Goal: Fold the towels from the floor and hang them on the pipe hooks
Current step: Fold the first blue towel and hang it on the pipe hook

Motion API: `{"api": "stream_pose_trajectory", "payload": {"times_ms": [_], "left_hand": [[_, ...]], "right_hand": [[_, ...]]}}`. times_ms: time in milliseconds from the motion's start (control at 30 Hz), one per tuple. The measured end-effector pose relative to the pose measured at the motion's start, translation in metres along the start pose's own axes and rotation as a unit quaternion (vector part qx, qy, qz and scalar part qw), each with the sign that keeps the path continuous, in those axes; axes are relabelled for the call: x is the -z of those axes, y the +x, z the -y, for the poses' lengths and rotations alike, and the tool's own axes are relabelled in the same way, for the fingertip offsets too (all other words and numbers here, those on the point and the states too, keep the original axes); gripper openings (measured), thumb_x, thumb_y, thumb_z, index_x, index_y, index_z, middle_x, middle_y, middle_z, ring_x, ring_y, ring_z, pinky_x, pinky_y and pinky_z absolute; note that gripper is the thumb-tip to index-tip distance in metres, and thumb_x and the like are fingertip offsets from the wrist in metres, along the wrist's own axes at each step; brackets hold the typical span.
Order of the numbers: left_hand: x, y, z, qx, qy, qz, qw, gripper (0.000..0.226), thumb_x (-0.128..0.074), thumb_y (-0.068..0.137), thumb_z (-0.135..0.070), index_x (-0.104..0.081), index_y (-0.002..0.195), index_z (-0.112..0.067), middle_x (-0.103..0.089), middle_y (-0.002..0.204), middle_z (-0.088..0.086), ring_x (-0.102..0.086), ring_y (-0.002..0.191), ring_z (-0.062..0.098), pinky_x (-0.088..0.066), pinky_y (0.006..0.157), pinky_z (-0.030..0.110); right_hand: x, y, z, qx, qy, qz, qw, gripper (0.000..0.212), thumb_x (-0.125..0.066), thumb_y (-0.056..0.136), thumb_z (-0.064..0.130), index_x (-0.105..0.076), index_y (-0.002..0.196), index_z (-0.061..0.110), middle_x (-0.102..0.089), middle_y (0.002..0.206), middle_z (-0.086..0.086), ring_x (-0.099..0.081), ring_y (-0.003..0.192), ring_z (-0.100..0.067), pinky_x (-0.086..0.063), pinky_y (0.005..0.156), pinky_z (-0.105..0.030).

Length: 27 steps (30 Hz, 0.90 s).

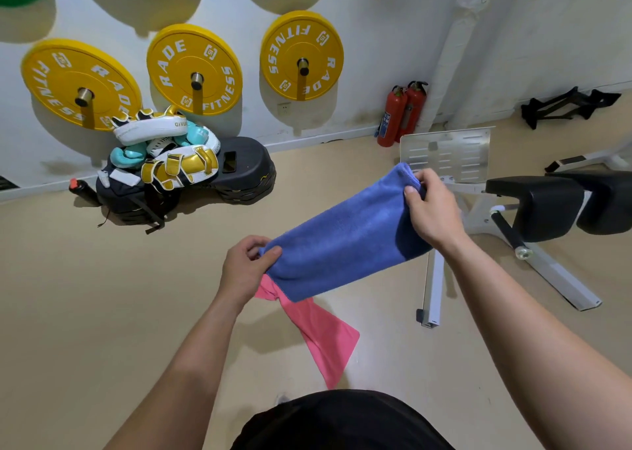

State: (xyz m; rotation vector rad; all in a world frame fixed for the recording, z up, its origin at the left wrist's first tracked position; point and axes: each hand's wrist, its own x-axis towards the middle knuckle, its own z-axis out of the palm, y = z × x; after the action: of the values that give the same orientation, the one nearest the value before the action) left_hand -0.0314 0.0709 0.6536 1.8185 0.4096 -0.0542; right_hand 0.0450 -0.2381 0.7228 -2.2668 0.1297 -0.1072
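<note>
Step in hand: folding the blue towel (345,237). It looks already doubled into a long band, so I judge the end-to-end fold comes next.
Blue towel: in the air, pulled fairly flat between my two hands, running from near left up to far right, above the floor (102,295) and in front of the black bench (547,203).
Left hand (244,265): pinching the near-left end, thumb on top and fingers curled under.
Pink towel (325,333): caught in that same left hand, hanging below the blue one and trailing to the near right. I cannot tell whether its tip touches the floor.
Right hand (429,210): pinching the far-right end, with the thumb on the near face and the fingers wrapped behind the edge.
Next move calls for: bringing my right hand across to my left so the two ends meet squarely, with the corners matched and the band kept taut so it doesn't twist.
Risk: my left hand is carrying two cloths, and the pink one could slip free or get folded into the blue.
Hooks: none in view. A white wrapped pipe (451,56) climbs the far-right wall by the red fire extinguishers (402,114). Whether that is the pipe meant, I cannot tell.
</note>
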Motion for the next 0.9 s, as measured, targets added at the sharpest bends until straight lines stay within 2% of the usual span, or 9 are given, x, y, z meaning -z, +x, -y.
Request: {"api": "stream_pose_trajectory", "payload": {"times_ms": [100,233,300,367,400,500,633,733,900], "left_hand": [[-0.017,-0.002,-0.016,-0.053,0.045,-0.013,0.998,0.013,-0.079,0.080,-0.010,-0.071,0.082,-0.020,-0.073,0.080,-0.006,-0.063,0.069,0.004,-0.051,0.068,0.020],[-0.042,-0.010,-0.039,-0.109,0.088,-0.011,0.990,0.013,-0.079,0.077,-0.011,-0.073,0.080,-0.022,-0.070,0.076,-0.015,-0.056,0.063,0.000,-0.043,0.063,0.008],[-0.048,-0.014,-0.046,-0.123,0.100,-0.006,0.987,0.013,-0.081,0.076,-0.015,-0.073,0.081,-0.024,-0.070,0.076,-0.016,-0.059,0.066,-0.002,-0.043,0.064,0.007],[-0.051,-0.017,-0.051,-0.127,0.110,0.003,0.986,0.014,-0.083,0.075,-0.020,-0.072,0.083,-0.025,-0.070,0.077,-0.015,-0.060,0.067,-0.004,-0.043,0.065,0.007],[-0.051,-0.018,-0.053,-0.127,0.111,0.009,0.986,0.016,-0.085,0.075,-0.021,-0.072,0.084,-0.024,-0.070,0.077,-0.014,-0.060,0.067,-0.005,-0.043,0.065,0.006],[-0.048,-0.020,-0.054,-0.111,0.101,0.015,0.989,0.018,-0.086,0.074,-0.022,-0.072,0.085,-0.023,-0.071,0.077,-0.013,-0.064,0.069,-0.003,-0.048,0.066,0.008],[-0.048,-0.025,-0.053,-0.099,0.077,0.016,0.992,0.015,-0.085,0.076,-0.021,-0.072,0.084,-0.021,-0.072,0.077,-0.011,-0.067,0.072,0.003,-0.051,0.068,0.013],[-0.051,-0.030,-0.054,-0.098,0.068,0.011,0.993,0.011,-0.081,0.081,-0.019,-0.070,0.082,-0.018,-0.069,0.071,-0.015,-0.060,0.061,-0.003,-0.045,0.062,0.009],[-0.048,-0.030,-0.054,-0.090,0.015,-0.004,0.996,0.013,-0.073,0.085,-0.008,-0.065,0.079,-0.016,-0.068,0.073,-0.011,-0.062,0.066,0.002,-0.049,0.068,0.017]], "right_hand": [[-0.017,-0.011,0.007,0.069,-0.018,0.062,0.996,0.003,-0.054,0.094,0.014,-0.053,0.091,0.013,-0.058,0.079,0.001,-0.052,0.075,-0.021,-0.036,0.060,-0.019],[-0.046,-0.024,0.015,0.140,-0.061,0.120,0.981,0.012,-0.066,0.087,0.017,-0.060,0.097,0.017,-0.062,0.097,0.004,-0.058,0.092,-0.020,-0.044,0.078,-0.032],[-0.055,-0.031,0.020,0.147,-0.048,0.150,0.976,0.029,-0.069,0.085,0.019,-0.059,0.113,0.023,-0.060,0.104,0.010,-0.058,0.092,-0.014,-0.045,0.080,-0.032],[-0.061,-0.037,0.024,0.170,-0.049,0.200,0.964,0.051,-0.069,0.087,0.023,-0.050,0.134,0.033,-0.055,0.108,0.012,-0.053,0.092,-0.009,-0.042,0.081,-0.027],[-0.064,-0.039,0.025,0.185,-0.057,0.222,0.956,0.055,-0.067,0.089,0.029,-0.045,0.139,0.038,-0.056,0.110,0.011,-0.053,0.095,-0.009,-0.044,0.084,-0.029],[-0.068,-0.040,0.022,0.204,-0.077,0.262,0.940,0.039,-0.059,0.089,0.045,-0.051,0.128,0.045,-0.061,0.110,0.005,-0.058,0.101,-0.016,-0.050,0.088,-0.039],[-0.066,-0.041,0.021,0.201,-0.074,0.262,0.941,0.021,-0.067,0.091,0.035,-0.068,0.112,0.035,-0.064,0.100,0.001,-0.059,0.097,-0.018,-0.049,0.085,-0.040],[-0.070,-0.043,0.021,0.197,-0.094,0.254,0.942,0.014,-0.067,0.091,0.032,-0.070,0.104,0.030,-0.062,0.094,0.001,-0.058,0.092,-0.020,-0.050,0.081,-0.042],[-0.071,-0.043,0.020,0.192,-0.122,0.253,0.940,0.011,-0.065,0.088,0.033,-0.068,0.099,0.030,-0.060,0.091,0.003,-0.058,0.089,-0.022,-0.051,0.078,-0.044]]}}
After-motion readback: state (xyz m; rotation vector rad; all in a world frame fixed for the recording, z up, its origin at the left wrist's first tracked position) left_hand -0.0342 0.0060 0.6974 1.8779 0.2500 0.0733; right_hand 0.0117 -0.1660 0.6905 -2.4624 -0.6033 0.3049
